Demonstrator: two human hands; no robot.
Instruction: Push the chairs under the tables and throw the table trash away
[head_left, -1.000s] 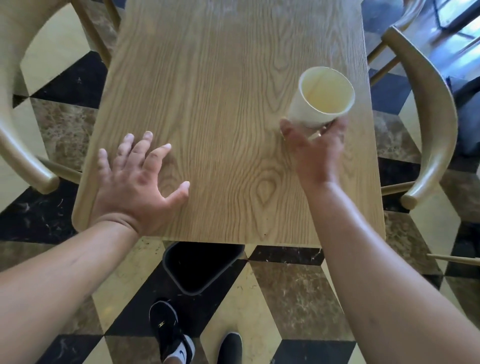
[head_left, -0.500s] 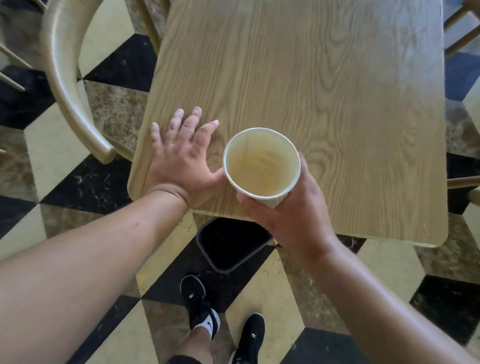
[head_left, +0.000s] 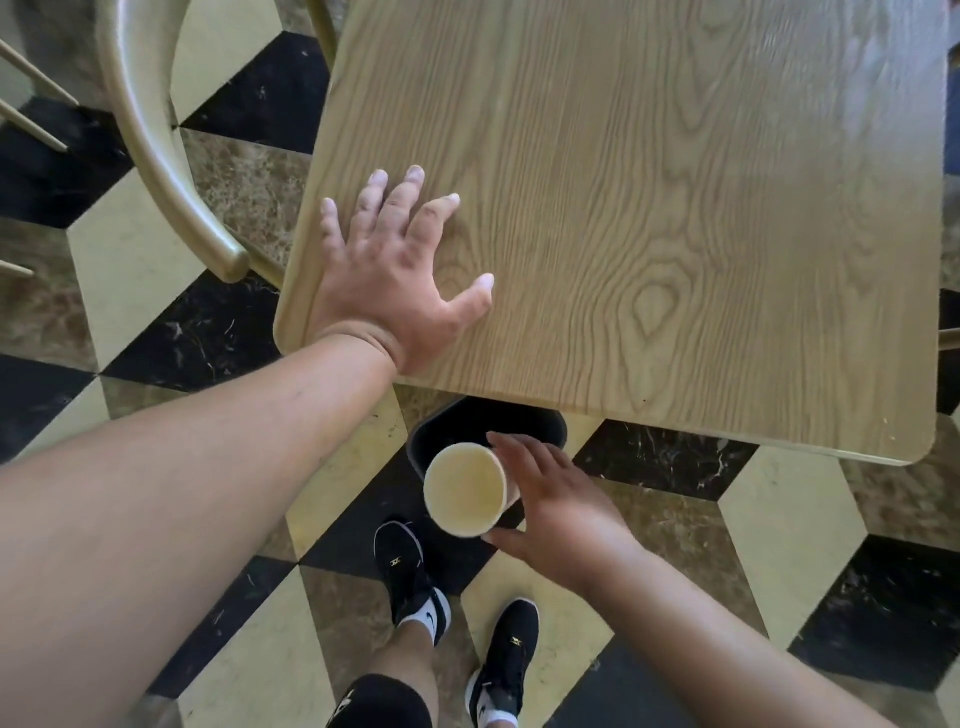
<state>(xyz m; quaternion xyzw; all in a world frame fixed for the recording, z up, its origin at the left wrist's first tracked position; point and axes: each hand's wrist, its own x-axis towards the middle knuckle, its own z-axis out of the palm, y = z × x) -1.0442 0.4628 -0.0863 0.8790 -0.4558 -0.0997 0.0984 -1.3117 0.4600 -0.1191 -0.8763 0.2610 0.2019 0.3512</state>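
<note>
Paper cup (head_left: 465, 490), pale and apparently empty, sits in your right hand (head_left: 561, 512), lower centre of frame; the grip looks loose, fingers spread along its side rather than wrapped. Cup hangs over the near rim of the black bin (head_left: 524, 423) under the counter (head_left: 649, 208) edge. Your left hand (head_left: 395, 280) lies flat, fingers splayed, holding nothing. Step: trash disposal. Next: likely let go squarely over the bin. Chair (head_left: 156, 130) at upper left is not yet tucked under.

The right hand (head_left: 558, 512) holds a paper cup (head_left: 465, 491) over the black bin (head_left: 540, 428), the left hand (head_left: 389, 275) flat on the surface (head_left: 675, 208).
</note>
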